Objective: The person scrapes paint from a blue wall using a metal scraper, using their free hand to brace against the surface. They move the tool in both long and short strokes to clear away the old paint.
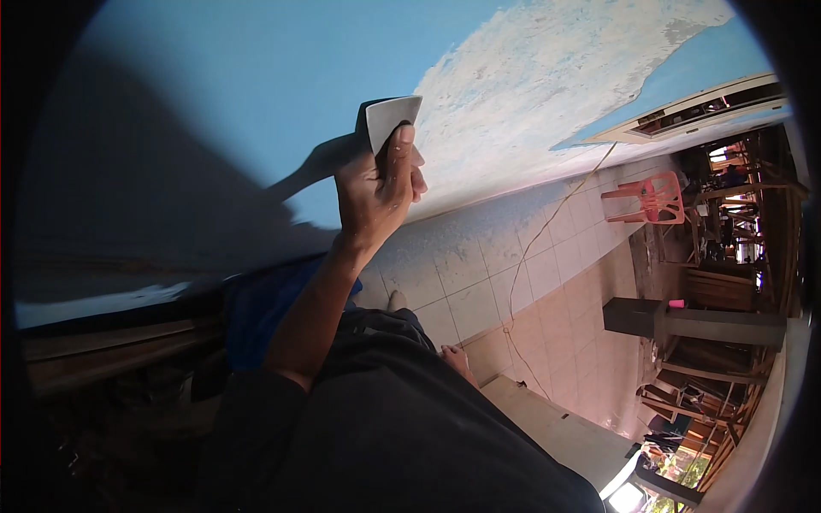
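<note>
My left hand [376,192] is closed on a flat, pale grey scraper [393,118], its thumb pressed on the near face. The blade is at the blue wall [299,60], beside a large rough whitish patch [530,77] where the blue paint is absent. A dark shadow of hand and scraper falls on the wall. My right hand [459,361] shows small at the right side of my black shirt, partly hidden; its fingers look loosely apart, with nothing visible in them.
Tiled floor [556,299] runs beside the wall, with a thin cord [513,291] across it. A red plastic chair [658,198], a dark pillar [633,316] and stacked wood [718,291] stand farther off. A pale panel [556,427] lies near my right side; blue material [248,321] is at left.
</note>
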